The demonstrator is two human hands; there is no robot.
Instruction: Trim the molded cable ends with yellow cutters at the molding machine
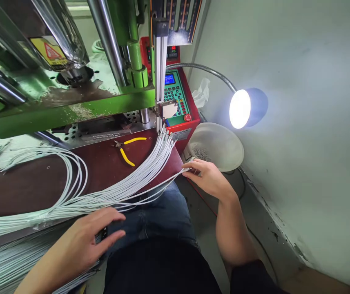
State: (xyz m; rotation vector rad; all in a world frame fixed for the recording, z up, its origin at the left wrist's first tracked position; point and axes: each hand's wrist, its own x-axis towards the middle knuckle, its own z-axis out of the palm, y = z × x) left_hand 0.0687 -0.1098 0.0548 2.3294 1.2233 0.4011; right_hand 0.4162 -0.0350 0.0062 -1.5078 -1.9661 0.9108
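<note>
A thick bundle of white cables lies along the brown table, its connector ends fanned out near the red control box. My right hand pinches a few of these cables close to their tips, just off the table's right corner. They are pulled apart from the rest of the bundle. Below the bundle my left hand hovers over my lap with thumb and fingers apart, holding nothing. Yellow-handled cutting pliers rest with their handles spread, behind the bundle.
A green press with steel columns stands behind the table. To its right is a red control box with a keypad. A lit gooseneck lamp overhangs a white bucket of small pieces. More cables hang at lower left.
</note>
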